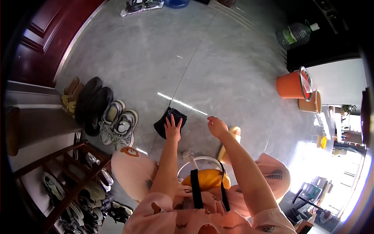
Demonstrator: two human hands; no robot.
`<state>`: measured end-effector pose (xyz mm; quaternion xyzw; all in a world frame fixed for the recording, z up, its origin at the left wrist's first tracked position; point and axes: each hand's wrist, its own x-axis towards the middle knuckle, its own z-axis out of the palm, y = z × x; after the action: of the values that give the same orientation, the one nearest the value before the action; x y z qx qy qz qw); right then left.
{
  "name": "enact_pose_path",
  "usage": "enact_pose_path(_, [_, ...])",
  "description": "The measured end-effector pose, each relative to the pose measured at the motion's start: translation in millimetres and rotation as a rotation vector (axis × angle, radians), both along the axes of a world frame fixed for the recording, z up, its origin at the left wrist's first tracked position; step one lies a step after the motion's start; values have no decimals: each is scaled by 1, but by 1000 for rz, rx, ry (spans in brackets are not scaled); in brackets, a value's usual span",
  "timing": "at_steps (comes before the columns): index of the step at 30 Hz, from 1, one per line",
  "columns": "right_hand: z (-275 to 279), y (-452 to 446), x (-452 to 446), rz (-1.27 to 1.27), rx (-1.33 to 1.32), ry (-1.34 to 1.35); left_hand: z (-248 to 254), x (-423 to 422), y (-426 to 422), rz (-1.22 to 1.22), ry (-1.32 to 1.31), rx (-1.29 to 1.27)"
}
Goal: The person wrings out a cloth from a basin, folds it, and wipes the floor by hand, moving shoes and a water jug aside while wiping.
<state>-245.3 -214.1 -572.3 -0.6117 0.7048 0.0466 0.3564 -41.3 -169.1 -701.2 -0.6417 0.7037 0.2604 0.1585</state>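
Black item (160, 125) beneath left grip (172, 130), fingers spread | right grip (218, 128): curled, contents indiscernible | risk: item skidded by one-sided pressure

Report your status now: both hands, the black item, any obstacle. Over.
Left hand spread on black item, on floor. Right hand apart from it, fingers bent. Grey sneakers at left, seemingly not in the way.

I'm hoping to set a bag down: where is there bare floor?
The floor beyond the black item, between the sneakers and the orange bucket, is bare. It is crowded around the shoe rack.
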Motion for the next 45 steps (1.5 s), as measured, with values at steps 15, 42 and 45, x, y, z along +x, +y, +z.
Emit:
enact_pose_path(15, [-73,-102,-129,190,244,106,-42,-123,-20,-186,338,-406])
enact_pose_path(42, [-116,-29,-171,-740,168,-733,-42,-117,-125,-90,-53,-322])
enact_pose_path(45, [-111,-44,-156,-598,145,-693,-43,-64,-144,43,-162,-231])
